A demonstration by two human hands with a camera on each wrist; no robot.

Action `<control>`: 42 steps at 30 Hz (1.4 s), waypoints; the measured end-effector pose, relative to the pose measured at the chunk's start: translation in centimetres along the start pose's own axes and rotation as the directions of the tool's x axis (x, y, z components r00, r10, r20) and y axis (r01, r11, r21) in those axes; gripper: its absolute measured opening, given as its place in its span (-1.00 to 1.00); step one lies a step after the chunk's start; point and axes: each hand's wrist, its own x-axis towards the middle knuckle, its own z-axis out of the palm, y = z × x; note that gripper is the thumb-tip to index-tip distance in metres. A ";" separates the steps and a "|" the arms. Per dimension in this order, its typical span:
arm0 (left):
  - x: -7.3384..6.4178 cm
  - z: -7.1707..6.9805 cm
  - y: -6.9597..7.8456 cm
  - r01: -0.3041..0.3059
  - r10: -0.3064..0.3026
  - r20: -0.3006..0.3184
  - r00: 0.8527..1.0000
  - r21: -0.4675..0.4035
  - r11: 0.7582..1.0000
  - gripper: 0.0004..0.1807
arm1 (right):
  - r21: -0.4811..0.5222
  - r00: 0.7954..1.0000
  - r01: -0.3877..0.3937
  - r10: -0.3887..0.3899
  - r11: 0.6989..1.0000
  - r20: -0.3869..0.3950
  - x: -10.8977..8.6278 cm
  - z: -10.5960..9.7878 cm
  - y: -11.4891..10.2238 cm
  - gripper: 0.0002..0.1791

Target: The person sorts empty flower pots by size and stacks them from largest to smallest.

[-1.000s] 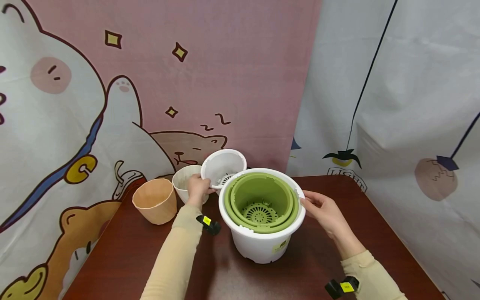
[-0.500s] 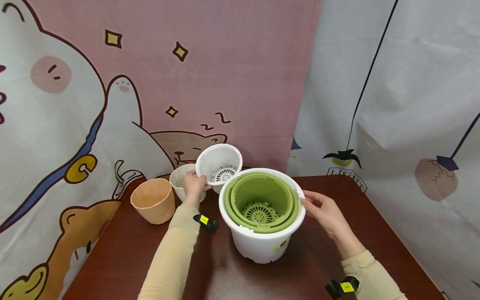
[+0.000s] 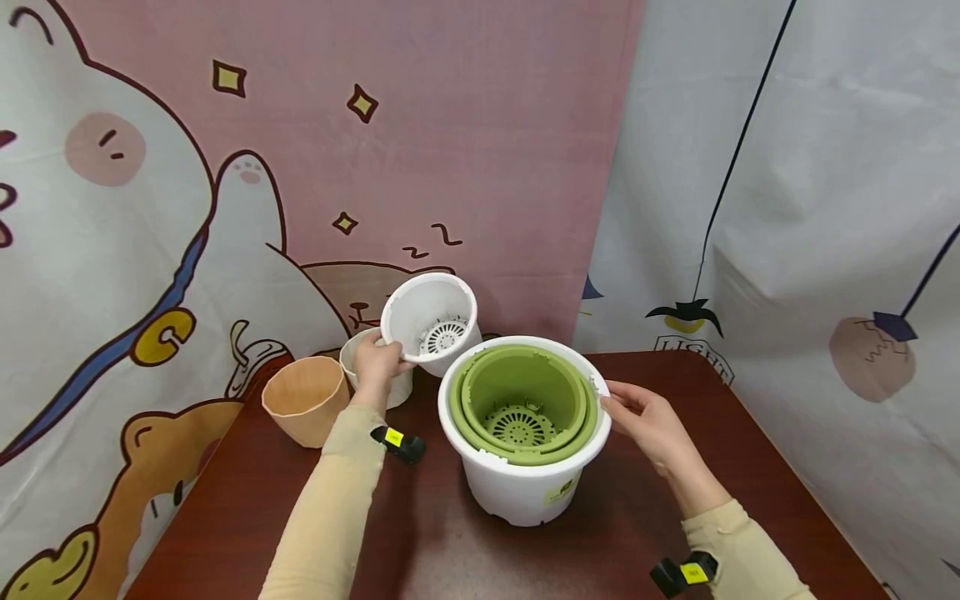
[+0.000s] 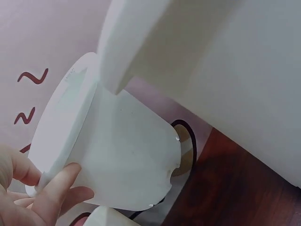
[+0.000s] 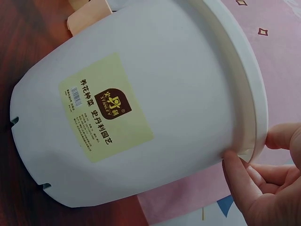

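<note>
My left hand (image 3: 377,364) pinches the near-left rim of a small white flower pot (image 3: 408,312) with a slotted bottom. The pot is tilted, its mouth facing me; the left wrist view shows thumb and fingers (image 4: 59,188) on either side of its rim. My right hand (image 3: 651,425) pinches the right rim of a large white flower pot (image 3: 502,496) that stands upright on the table. Two green flower pots (image 3: 517,375) sit nested inside it. In the right wrist view a pale green label (image 5: 106,108) shows on the large pot's side.
An orange faceted pot (image 3: 307,404) stands on the left of the dark red table (image 3: 450,567). Beside it a cream pot (image 3: 400,389) is partly hidden behind my left hand. A printed cloth (image 3: 487,167) hangs behind the table.
My left hand has moved left with the small white pot, which has risen away from the large pot. The right hand and the large pot have stayed in place.
</note>
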 end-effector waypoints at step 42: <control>-3.5 -2.3 7.4 -0.192 0.196 0.103 0.975 -0.050 0.980 -0.39 | -0.004 1.000 0.009 -0.009 1.000 0.005 0.1 -0.1 0.1 -0.42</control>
